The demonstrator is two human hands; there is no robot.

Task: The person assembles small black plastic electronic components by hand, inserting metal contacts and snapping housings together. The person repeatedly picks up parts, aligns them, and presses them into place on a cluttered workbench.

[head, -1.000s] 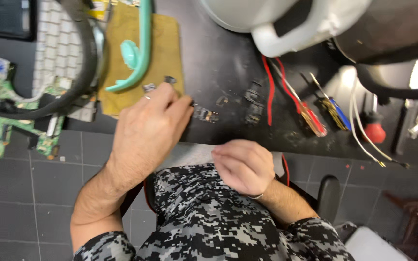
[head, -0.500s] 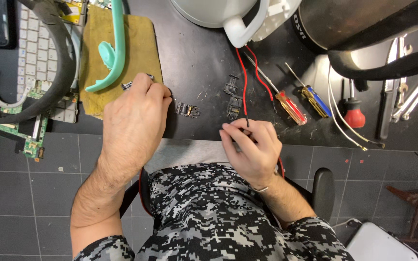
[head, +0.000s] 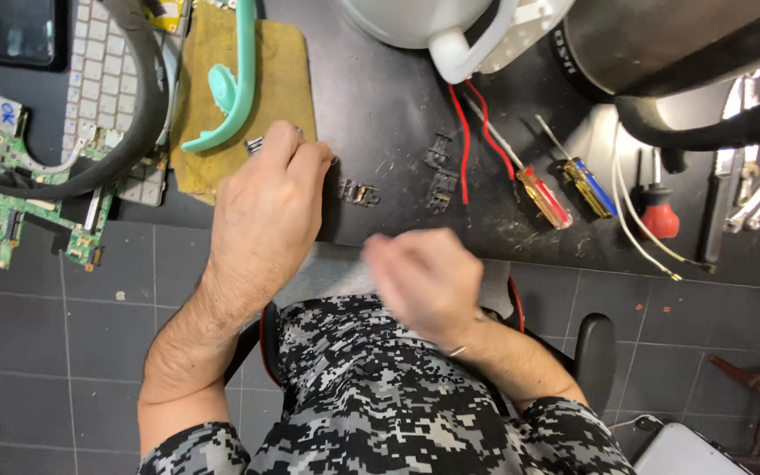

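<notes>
Pinching a small metal part [head: 255,143] between its fingertips, the left hand [head: 266,207] rests on the black bench [head: 380,105] at the centre left of the frame, knuckles up and fingers curled tight around the piece. That part pokes out just past the fingers at the lower edge of a yellow cloth [head: 279,79]; it is too small to tell more about it. Lower and to the right, the right hand [head: 424,277] hangs over the person's lap, blurred, so I cannot tell whether it is clenched, released or grasping anything.

Just right of the left hand lies a small dark clip [head: 358,191], and a little further right sit two more dark clips [head: 440,176], one above the other. Beside them a red wire [head: 461,141] runs down the bench from a white jug [head: 450,35] at the top of the frame. Right of the wire lie a red-handled screwdriver [head: 543,195] and a blue-and-yellow screwdriver [head: 587,186], side by side and slanted.

On the yellow cloth rests a curved teal plastic handle [head: 232,88]. At the far left sit a white keyboard [head: 90,70], a thick black cable [head: 129,132] looping across it, and a green circuit board [head: 10,202] hanging past the bench edge over the grey tiled floor [head: 81,334].
</notes>
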